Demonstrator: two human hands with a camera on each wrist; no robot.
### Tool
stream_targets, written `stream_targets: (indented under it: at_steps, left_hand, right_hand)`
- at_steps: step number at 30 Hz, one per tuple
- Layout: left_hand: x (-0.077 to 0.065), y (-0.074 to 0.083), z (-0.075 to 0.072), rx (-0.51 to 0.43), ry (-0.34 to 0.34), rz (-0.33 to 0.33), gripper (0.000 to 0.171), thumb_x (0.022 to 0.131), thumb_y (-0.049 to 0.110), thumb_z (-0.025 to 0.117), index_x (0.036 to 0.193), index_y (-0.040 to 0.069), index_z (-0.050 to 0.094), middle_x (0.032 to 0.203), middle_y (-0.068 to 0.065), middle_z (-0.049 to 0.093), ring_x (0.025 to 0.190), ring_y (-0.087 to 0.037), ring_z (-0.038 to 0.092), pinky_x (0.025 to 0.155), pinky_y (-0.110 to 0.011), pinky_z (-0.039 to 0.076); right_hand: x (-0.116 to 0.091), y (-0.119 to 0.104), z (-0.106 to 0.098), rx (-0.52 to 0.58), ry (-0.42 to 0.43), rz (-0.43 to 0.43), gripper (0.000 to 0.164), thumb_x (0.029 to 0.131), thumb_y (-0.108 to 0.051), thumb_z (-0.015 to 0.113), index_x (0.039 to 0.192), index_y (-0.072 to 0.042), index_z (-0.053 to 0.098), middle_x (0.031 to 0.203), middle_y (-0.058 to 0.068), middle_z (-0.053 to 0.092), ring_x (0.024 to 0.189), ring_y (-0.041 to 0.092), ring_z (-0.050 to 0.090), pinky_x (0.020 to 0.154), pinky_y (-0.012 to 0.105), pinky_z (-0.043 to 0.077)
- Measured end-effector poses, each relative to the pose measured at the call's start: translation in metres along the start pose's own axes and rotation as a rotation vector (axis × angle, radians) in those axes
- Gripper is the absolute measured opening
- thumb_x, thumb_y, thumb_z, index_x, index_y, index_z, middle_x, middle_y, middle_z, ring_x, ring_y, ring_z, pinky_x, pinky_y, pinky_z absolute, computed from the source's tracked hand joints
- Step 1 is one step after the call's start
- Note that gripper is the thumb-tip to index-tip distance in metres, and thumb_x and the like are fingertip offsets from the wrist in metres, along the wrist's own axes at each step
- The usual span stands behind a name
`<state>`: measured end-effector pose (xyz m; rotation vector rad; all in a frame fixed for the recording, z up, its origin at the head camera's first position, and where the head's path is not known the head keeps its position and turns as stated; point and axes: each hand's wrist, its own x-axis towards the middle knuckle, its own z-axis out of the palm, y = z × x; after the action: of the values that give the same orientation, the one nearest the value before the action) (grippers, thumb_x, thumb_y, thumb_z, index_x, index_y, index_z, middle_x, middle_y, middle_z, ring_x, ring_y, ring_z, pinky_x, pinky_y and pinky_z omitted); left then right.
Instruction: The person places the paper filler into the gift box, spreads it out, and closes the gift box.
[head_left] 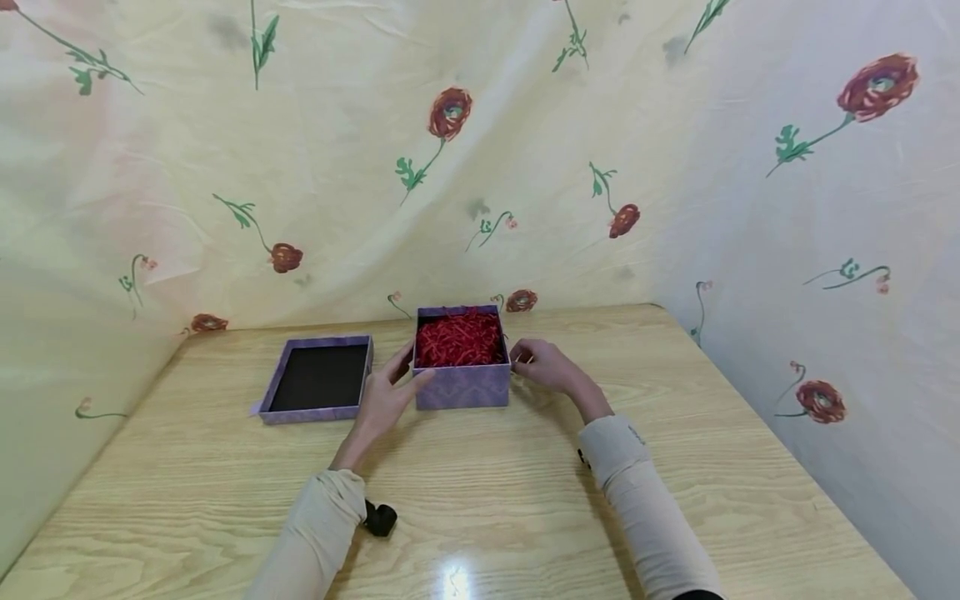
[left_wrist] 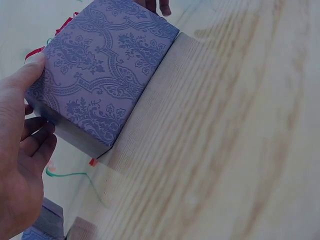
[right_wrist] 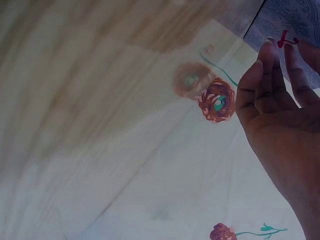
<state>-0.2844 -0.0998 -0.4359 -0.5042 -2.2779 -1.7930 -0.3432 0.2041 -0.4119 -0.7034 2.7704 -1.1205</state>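
Note:
A purple patterned box (head_left: 461,388) stands on the table, filled with red shredded paper (head_left: 459,337). My left hand (head_left: 384,403) grips its left side; in the left wrist view the thumb (left_wrist: 31,72) lies along the front top edge and the fingers bend against the side wall. At the box's right side is my right hand (head_left: 547,365), its fingers curled. Close up in the right wrist view, a thin red paper shred (right_wrist: 284,40) sits between the thumb and fingertips of that hand.
Left of the box, the purple lid (head_left: 315,414) lies with its black inside facing up and a small tab at its left corner. Flower-printed cloth (head_left: 360,150) hangs behind the wooden table (head_left: 480,475) and along its sides.

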Motion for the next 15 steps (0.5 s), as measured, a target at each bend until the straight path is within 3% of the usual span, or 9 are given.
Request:
stream_targets:
  at_steps: [5, 15]
  left_hand:
    - [0.002, -0.010, 0.000, -0.002, 0.014, 0.023, 0.065, 0.100, 0.011, 0.071, 0.157, 0.002, 0.041, 0.157, -0.022, 0.043, 0.141, -0.041, 0.045, 0.111, -0.059, 0.040]
    - [0.001, -0.017, -0.003, -0.003, 0.011, 0.060, 0.065, 0.100, 0.019, 0.073, 0.157, 0.007, 0.045, 0.156, -0.017, 0.046, 0.140, -0.036, 0.048, 0.110, -0.056, 0.042]
  right_hand:
    - [-0.001, -0.001, 0.000, -0.025, 0.002, -0.004, 0.010, 0.101, -0.002, 0.058, 0.098, 0.000, 0.067, 0.092, 0.012, 0.070, 0.086, 0.023, 0.065, 0.079, 0.041, 0.053]
    - [-0.006, -0.011, -0.013, 0.048, 0.065, -0.015, 0.011, 0.105, -0.004, 0.056, 0.102, 0.001, 0.066, 0.098, 0.020, 0.068, 0.085, 0.027, 0.064, 0.075, 0.038, 0.054]
